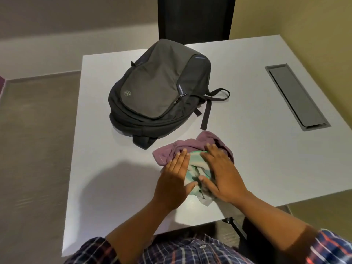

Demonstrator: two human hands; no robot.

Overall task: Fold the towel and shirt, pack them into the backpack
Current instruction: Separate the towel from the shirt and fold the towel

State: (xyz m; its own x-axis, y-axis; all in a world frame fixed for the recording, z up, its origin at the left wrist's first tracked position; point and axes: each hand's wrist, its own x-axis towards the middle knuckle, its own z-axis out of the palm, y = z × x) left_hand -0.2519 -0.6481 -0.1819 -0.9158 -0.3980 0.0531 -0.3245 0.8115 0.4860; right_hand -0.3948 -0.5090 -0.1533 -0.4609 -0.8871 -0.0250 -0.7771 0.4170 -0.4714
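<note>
A dark grey backpack (160, 92) lies flat on the white table (257, 149), its zippers shut as far as I can see. In front of it a crumpled mauve shirt (182, 145) lies under a bunched teal-and-white striped towel (196, 168). My left hand (175, 178) presses on the towel's left side with fingers together. My right hand (219, 174) lies flat across its right side, the thumb tucked against the cloth. Both hands cover much of the towel.
A grey cable hatch (297, 96) is set into the table at the right. A dark chair back (196, 18) stands behind the far edge. The backpack's straps (209, 103) trail toward the shirt. The table's near edge is by my body.
</note>
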